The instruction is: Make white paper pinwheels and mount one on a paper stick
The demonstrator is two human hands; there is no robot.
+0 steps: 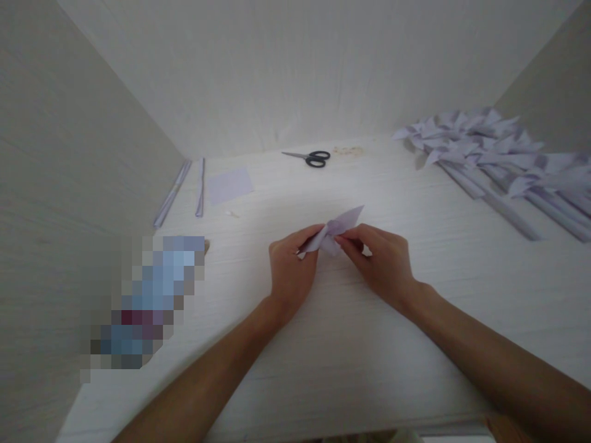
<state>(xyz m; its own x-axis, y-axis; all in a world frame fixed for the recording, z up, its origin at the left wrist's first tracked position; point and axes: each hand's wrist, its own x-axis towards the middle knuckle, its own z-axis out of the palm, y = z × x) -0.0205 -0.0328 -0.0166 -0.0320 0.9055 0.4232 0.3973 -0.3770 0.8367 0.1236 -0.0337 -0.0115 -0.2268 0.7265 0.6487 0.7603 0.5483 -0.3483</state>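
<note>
The large object at the left edge of the table is covered by coarse blocks, blue and grey with one dark red band, so I cannot tell what it is. The fingers hide part of the pale lilac folded paper with pointed corners, which is above the middle of the white, faintly streaked table. The left hand is closed on its left side; the right hand pinches its right side between thumb and finger. At the right, the heap of lilac paper pinwheel shapes with long tube-like sticks is cut off by the picture's edge, and its pieces overlap. Near the back wall lie slim metal scissors with black looped handles, beside some tiny tan bits, too small to identify. Farther left are a flat, four-sided lilac sheet and two narrow paper rolls.
</note>
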